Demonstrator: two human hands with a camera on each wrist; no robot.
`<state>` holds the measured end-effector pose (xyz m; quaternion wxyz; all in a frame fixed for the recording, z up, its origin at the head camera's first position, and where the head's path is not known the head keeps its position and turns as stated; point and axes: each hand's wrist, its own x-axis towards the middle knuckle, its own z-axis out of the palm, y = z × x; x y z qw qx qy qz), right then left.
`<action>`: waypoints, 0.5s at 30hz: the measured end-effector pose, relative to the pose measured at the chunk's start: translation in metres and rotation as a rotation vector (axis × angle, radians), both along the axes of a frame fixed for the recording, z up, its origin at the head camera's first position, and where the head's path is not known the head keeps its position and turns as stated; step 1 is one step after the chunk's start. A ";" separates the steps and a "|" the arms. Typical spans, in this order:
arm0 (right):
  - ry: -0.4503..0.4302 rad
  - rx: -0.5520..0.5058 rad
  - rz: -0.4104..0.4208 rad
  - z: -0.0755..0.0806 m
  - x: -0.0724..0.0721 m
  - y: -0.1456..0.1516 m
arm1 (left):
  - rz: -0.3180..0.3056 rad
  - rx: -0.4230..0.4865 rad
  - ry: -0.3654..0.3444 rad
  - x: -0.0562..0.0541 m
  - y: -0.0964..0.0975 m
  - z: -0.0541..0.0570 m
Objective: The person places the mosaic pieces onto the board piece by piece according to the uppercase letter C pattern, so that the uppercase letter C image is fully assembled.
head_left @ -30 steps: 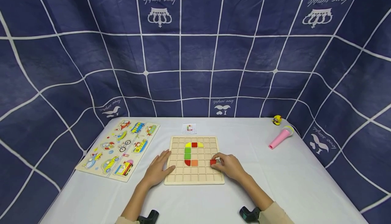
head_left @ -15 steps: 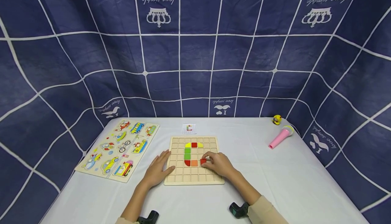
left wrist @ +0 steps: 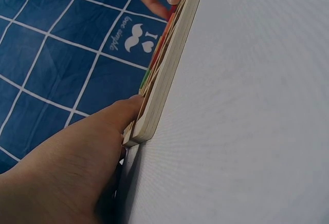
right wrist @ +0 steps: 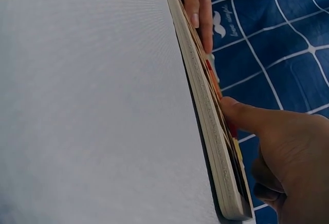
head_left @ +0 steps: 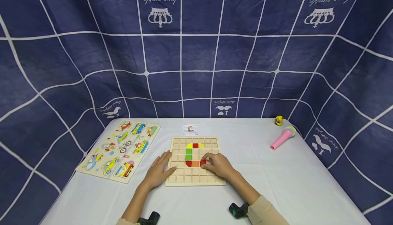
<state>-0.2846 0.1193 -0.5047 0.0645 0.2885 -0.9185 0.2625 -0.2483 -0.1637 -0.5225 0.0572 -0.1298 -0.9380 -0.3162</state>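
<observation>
A wooden grid board (head_left: 181, 179) lies on the table between both hands. My left hand (head_left: 158, 171) rests on its left edge with fingers extended; the left wrist view shows the thumb (left wrist: 121, 113) on the board's rim. My right hand (head_left: 220, 165) pinches a red tile (head_left: 203, 163) between thumb and fingers, just right of an orange tile (head_left: 195, 164). Also set in the grid are a red rounded tile (head_left: 188, 164), green tiles (head_left: 188, 154), a red square tile (head_left: 195, 146) and yellow rounded tiles (head_left: 189, 146). Fingers partly cover the pinched tile.
A small pattern card (head_left: 190, 129) lies behind the board. On the left is a vehicle picture puzzle (head_left: 118, 150). A pink toy microphone (head_left: 282, 138) and a small yellow figure (head_left: 278, 120) sit at the right back. A blue checked curtain (head_left: 196, 54) rises behind the table.
My right hand has moved left across the board with the red tile, from near the right side to beside the orange tile. The left hand has stayed in place.
</observation>
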 end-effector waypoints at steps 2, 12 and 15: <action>-0.002 0.000 0.000 -0.001 0.000 0.000 | 0.000 0.000 0.000 0.000 0.000 0.000; 0.030 -0.094 -0.018 0.004 0.003 0.016 | 0.005 -0.009 0.005 -0.001 0.000 -0.001; 0.039 -0.131 -0.047 0.007 0.002 0.029 | 0.004 0.006 -0.012 -0.001 -0.001 0.000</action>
